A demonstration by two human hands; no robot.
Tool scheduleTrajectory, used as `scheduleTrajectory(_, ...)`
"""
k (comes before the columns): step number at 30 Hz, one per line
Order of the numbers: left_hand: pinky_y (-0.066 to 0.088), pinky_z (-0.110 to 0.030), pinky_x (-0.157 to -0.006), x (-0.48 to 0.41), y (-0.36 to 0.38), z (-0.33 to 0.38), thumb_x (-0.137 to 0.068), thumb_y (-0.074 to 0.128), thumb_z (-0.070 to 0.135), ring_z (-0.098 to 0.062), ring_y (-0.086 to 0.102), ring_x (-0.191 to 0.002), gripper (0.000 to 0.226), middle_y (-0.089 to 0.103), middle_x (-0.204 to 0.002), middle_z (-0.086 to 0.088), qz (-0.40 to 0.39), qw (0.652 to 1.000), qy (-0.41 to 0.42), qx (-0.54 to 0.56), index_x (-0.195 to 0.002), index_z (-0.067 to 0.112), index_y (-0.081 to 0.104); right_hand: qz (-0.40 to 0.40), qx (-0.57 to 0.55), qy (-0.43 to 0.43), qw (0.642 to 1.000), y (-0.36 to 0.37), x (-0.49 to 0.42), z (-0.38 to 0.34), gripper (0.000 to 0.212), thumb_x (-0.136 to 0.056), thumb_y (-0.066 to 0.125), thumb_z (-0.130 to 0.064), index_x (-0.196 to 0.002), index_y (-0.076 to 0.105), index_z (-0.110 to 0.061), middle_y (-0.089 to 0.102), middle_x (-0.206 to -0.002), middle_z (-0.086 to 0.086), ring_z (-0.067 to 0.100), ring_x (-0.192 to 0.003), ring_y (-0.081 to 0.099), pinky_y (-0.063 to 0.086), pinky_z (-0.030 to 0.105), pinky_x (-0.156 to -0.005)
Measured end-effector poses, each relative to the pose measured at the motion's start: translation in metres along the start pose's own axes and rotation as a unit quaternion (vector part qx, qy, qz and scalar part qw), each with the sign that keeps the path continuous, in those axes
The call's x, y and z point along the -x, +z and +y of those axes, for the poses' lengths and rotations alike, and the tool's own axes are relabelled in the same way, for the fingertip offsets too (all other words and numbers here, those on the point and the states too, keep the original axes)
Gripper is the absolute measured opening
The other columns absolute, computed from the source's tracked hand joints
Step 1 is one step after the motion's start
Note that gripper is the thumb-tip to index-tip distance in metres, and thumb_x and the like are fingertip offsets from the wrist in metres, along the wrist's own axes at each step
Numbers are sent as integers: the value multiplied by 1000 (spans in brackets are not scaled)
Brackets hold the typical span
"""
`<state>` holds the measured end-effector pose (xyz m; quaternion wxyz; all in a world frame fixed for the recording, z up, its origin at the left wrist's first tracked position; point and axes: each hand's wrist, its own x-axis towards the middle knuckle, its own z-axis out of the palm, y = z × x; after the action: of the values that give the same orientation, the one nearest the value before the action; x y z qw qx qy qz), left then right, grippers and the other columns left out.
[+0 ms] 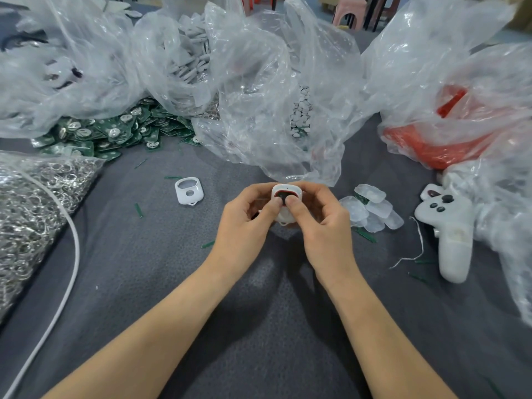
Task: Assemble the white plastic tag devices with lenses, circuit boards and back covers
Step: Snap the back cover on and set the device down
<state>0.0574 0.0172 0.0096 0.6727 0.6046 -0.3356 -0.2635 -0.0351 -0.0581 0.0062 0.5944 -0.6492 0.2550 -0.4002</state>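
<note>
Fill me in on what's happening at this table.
A person is working on one white tag shell, gripped by the left hand and the right hand over the grey cloth. Both thumbs press on a dark insert in its opening. A second, empty shell lies on the cloth to the left. A heap of green circuit boards sits further back on the left, and a small pile of translucent covers lies just right of the hands.

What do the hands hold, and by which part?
Both hands hold one white tag shell: the left hand and right hand grip its sides, both thumbs pressing the dark part in its opening.
</note>
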Motion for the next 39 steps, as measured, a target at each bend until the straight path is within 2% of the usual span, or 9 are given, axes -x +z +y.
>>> scheduleTrajectory(3, 51, -28, -77, 0, 0, 0, -92, 57, 2, -11, 62, -79, 20, 70, -86, -4, -11, 1000, -9, 11, -93, 19, 67, -6, -20, 15, 1000, -1, 0, -1, 12, -89, 64, -11, -91, 66, -23, 70, -85, -1, 12, -79, 67, 52, 19, -58)
scheduleTrajectory(8, 50, -33, -74, -1, -4, -4, -85, 61, 13, -17, 61, -78, 9, 69, -80, -5, -11, 999, -19, 43, -87, 19, 68, -39, -36, 39, 998, -2, 1, -1, 8, -90, 63, -12, -97, 65, -16, 69, -92, 14, 29, -85, 68, 55, 30, -56)
scheduleTrajectory(15, 54, -42, -81, -3, -5, -7, -84, 60, 22, -20, 66, -85, 13, 71, -90, -5, -22, 995, -37, 89, -91, 22, 71, -39, -76, 52, 995, -3, 0, -4, 16, -89, 64, -5, -102, 66, -13, 71, -94, 12, 25, -85, 69, 54, 25, -62)
scheduleTrajectory(21, 54, -28, -67, -5, -7, -7, -85, 62, 21, -16, 66, -77, 10, 72, -82, 0, -9, 995, -41, 91, -92, 16, 67, -59, -44, 61, 995, 0, -1, -4, 31, -83, 66, 3, -105, 65, -20, 72, -90, 6, 16, -84, 70, 54, 22, -68)
scheduleTrajectory(24, 55, -28, -62, -4, -6, -6, -91, 62, 11, -14, 66, -69, 4, 70, -77, 2, -13, 999, -12, 34, -91, 13, 64, -39, -44, 84, 995, 0, -2, -2, 29, -83, 65, 5, -99, 67, -18, 73, -85, 8, 17, -78, 70, 54, 23, -64)
scheduleTrajectory(28, 58, -40, -69, -2, -7, -4, -92, 62, 11, -33, 65, -73, 4, 70, -82, -12, -3, 1000, 9, -21, -90, 15, 63, -52, -70, 119, 989, -2, -1, -2, 27, -84, 63, 5, -102, 67, -15, 72, -91, 16, 20, -81, 70, 53, 26, -68)
scheduleTrajectory(32, 57, -30, -66, 1, -7, -4, -92, 60, 7, -19, 66, -74, 11, 71, -84, -7, 11, 999, 13, -38, -94, 17, 65, -100, -84, 131, 983, -8, -2, -5, 29, -86, 61, 6, -110, 64, -10, 71, -94, 16, 24, -85, 70, 56, 32, -73)
scheduleTrajectory(35, 51, -25, -72, 4, -9, -4, -90, 54, 8, -11, 62, -78, 22, 68, -84, 2, 56, 991, 46, -111, -103, 21, 67, -115, -52, 116, 985, -8, 0, -6, 30, -86, 57, 9, -106, 66, -12, 70, -90, 11, 18, -80, 68, 56, 28, -68)
scheduleTrajectory(39, 39, -35, -89, 2, -12, -7, -82, 45, 24, -18, 52, -97, 27, 63, -95, 7, 74, 939, 85, -325, -91, 21, 70, 28, 38, 62, 997, -9, 0, -7, 29, -87, 55, 4, -93, 68, -21, 66, -81, -1, 8, -67, 59, 51, 22, -58)
